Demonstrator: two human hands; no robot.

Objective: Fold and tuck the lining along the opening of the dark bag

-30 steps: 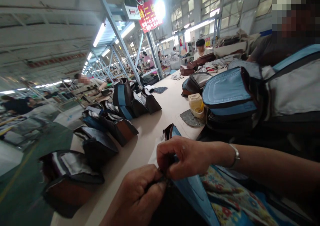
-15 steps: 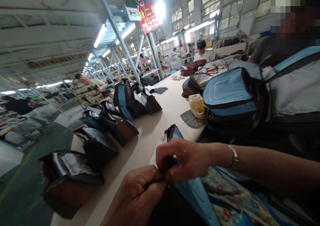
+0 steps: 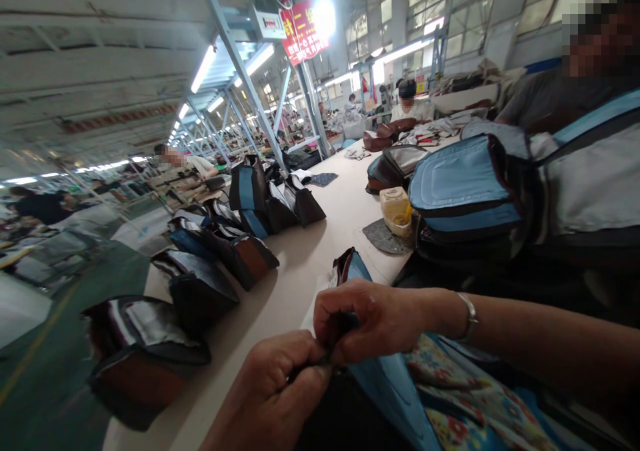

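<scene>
My left hand (image 3: 285, 381) is closed, thumb and forefinger pinching the dark edge of a blue and black bag (image 3: 387, 388). Fingertip to fingertip with it, my right hand (image 3: 373, 321) pinches the same edge and wears a silver bangle at the wrist. The bag lies close against my lap, its blue panel showing below the right hand. One dark-lined corner of it sticks up beyond my knuckles. Exactly what sits between the fingertips is hidden. Floral cloth (image 3: 465, 388) covers my lap under the right forearm.
Several unfinished bags stand along the left of the pale table (image 3: 295, 264), the nearest a brown and black bag (image 3: 145, 364). A plastic container (image 3: 397, 211) rests on a grey stone slab (image 3: 385, 238). To the right is a blue bag stack (image 3: 460, 178); a person (image 3: 555, 104) sits behind it.
The view has shifted slightly, so the table and bags appear a little moved. Both hands keep their pinch on the bag edge, nearly unmoved.
</scene>
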